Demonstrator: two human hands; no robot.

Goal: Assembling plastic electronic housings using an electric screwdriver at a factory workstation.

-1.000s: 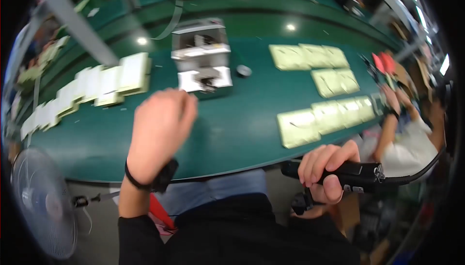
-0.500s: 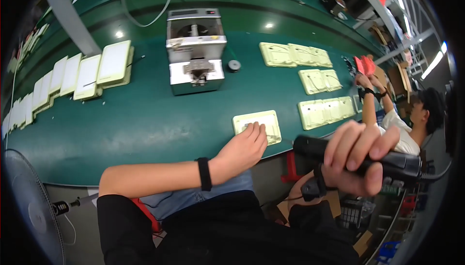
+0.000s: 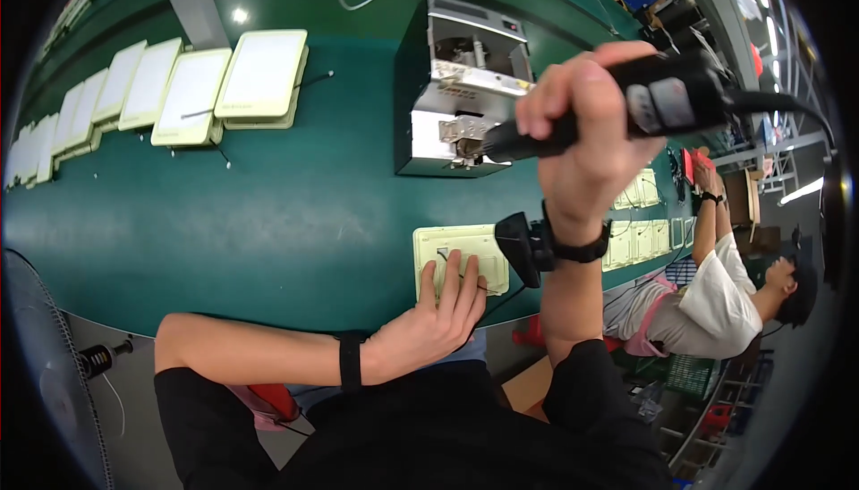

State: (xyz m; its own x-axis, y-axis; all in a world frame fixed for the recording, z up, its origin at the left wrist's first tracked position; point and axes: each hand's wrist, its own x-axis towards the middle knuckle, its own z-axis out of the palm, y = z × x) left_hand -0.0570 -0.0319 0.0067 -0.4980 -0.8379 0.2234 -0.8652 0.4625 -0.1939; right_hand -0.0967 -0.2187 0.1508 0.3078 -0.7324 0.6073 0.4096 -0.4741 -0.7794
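My left hand (image 3: 429, 333) lies with its fingers spread over a pale yellow-green plastic housing (image 3: 483, 241) near the table's front edge. A thin dark wire runs across the housing under the fingers. In my raised right hand (image 3: 582, 150) is a black corded electric screwdriver (image 3: 671, 101), gripped around its body. The nose of the screwdriver is at the front mouth of a screw feeder (image 3: 447, 96), a box with a window on top; whether they touch I cannot tell. My right wrist and hand hide part of the table behind them.
Stacked white-faced panels (image 3: 264, 69) with short cables line the left of the green table (image 3: 268, 239). More open housings (image 3: 631, 244) lie in rows at the right. A co-worker (image 3: 707, 311) works farther right. A fan (image 3: 58, 400) stands at the lower left.
My right hand has lifted the electric screwdriver from the lower right, up and left to the screw feeder. My left hand stays on the housing, its fingers now more spread. The view has shifted right.
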